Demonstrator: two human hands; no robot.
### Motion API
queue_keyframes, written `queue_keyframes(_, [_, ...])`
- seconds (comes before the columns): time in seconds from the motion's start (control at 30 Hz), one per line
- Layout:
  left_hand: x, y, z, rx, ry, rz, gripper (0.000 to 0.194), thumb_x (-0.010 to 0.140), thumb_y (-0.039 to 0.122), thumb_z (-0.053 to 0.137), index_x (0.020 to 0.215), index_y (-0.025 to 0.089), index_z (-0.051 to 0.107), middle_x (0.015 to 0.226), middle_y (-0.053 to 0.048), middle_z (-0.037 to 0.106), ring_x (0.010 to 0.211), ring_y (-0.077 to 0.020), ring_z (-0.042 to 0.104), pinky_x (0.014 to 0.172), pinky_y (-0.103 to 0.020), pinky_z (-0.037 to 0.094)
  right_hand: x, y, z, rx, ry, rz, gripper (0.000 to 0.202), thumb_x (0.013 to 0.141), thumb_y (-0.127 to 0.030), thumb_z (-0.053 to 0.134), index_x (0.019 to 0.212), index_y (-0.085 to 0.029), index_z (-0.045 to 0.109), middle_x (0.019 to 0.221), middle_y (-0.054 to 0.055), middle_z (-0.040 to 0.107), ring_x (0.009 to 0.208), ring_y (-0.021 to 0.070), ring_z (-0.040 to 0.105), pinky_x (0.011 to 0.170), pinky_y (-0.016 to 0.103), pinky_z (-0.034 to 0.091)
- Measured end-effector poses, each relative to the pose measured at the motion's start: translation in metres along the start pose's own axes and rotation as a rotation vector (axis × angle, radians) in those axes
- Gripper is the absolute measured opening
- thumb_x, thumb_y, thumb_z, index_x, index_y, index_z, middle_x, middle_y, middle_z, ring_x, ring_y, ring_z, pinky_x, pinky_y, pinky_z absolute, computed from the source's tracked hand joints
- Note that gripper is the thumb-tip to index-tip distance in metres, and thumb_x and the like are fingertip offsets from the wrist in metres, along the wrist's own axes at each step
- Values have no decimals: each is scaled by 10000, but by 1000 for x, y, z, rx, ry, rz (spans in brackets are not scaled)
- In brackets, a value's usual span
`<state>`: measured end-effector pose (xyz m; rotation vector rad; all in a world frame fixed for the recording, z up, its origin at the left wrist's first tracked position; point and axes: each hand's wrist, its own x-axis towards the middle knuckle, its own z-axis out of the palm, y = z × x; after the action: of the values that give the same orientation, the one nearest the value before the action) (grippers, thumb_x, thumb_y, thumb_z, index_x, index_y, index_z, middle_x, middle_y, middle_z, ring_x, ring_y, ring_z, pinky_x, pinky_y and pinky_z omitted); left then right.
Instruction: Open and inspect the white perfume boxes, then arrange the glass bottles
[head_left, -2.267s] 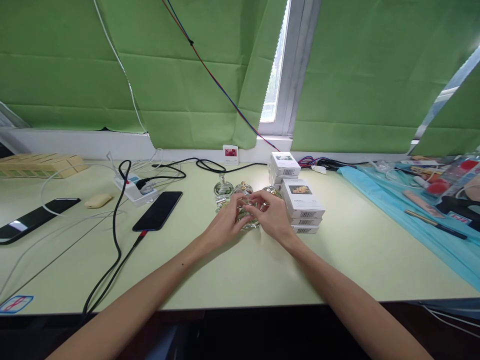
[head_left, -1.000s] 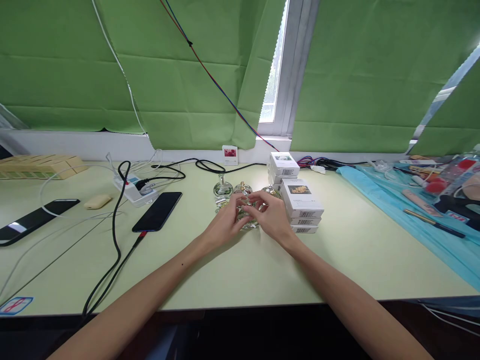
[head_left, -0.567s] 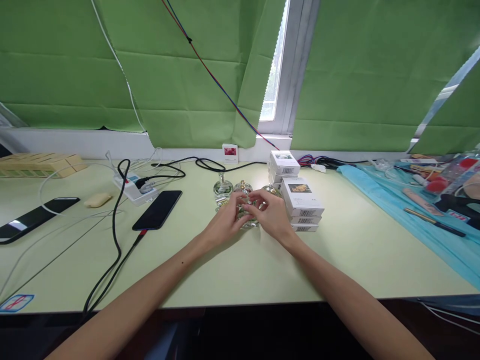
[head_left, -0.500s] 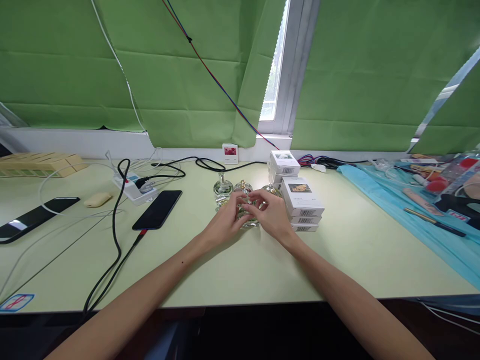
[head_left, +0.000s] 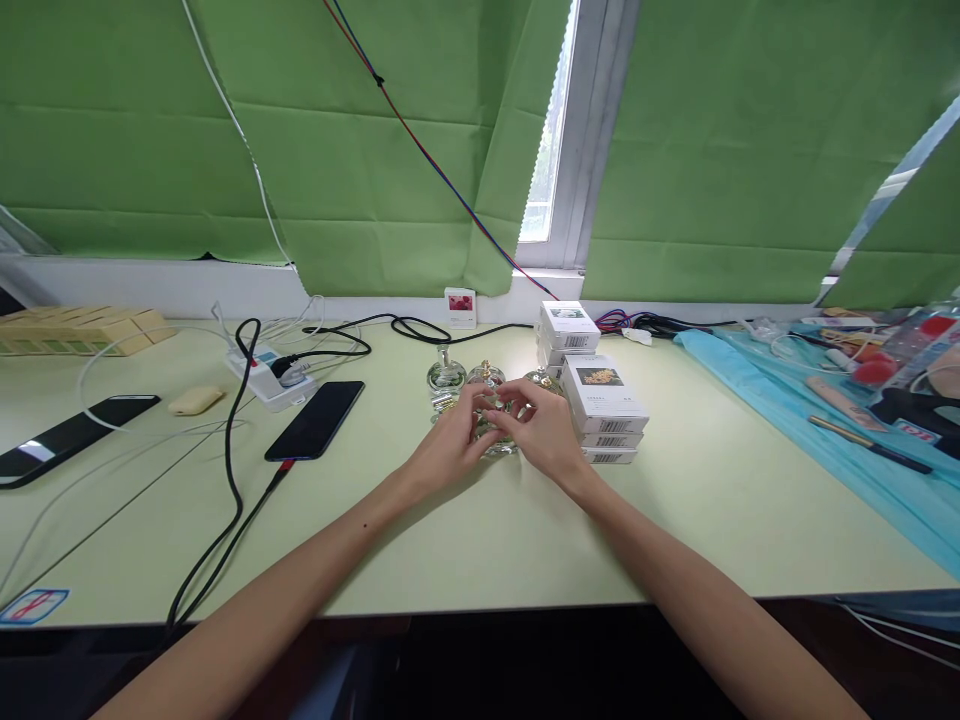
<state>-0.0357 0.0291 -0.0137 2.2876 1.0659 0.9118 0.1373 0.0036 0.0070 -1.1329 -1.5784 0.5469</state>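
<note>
Several round clear glass bottles stand close together at the middle of the table, one at the back left (head_left: 446, 375) and one with a gold-coloured top (head_left: 486, 373) beside it. My left hand (head_left: 455, 436) and my right hand (head_left: 545, 430) meet over the front bottles, fingertips nearly touching. Both hands have curled fingers around a small glass piece that is mostly hidden, so I cannot make out what they grip. Right of my right hand is a stack of white boxes (head_left: 606, 400), with another white stack (head_left: 568, 325) behind it.
A black phone (head_left: 315, 420) with a cable lies left of the hands, near a white power strip (head_left: 270, 380). Farther left are a dark device (head_left: 67, 440) and yellow boxes (head_left: 82, 328). Blue sheeting (head_left: 825, 430) with assorted items covers the right side. A small box (head_left: 460, 307) stands behind.
</note>
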Motion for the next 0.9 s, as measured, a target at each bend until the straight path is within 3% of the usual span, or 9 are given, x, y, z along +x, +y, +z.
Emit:
queue_keyframes(0.33, [1, 9, -5, 10, -13, 8, 469, 955, 409, 561, 1340, 257, 340, 1105, -45, 670, 566, -86, 523, 609, -270, 432, 0, 3, 2, -39, 20, -64, 248, 765, -287, 802, 978, -213, 696, 937, 31, 721, 694, 153, 578, 677, 314, 508])
queue_keyframes(0.8, [4, 6, -19, 79, -26, 35, 705, 837, 452, 701, 1407, 273, 327, 1176, -46, 662, 545, -76, 481, 573, -263, 434, 0, -3, 0, -59, 76, -127, 225, 791, -312, 789, 965, -204, 697, 883, 28, 726, 678, 150, 571, 617, 293, 489])
queue_keyframes(0.9, [6, 4, -27, 114, -6, 55, 630, 879, 463, 646, 1393, 259, 345, 1171, -47, 666, 542, -80, 469, 574, -263, 426, 0, -4, 0, -70, 104, -162, 181, 845, -349, 734, 949, -207, 693, 884, 34, 725, 667, 146, 571, 618, 295, 491])
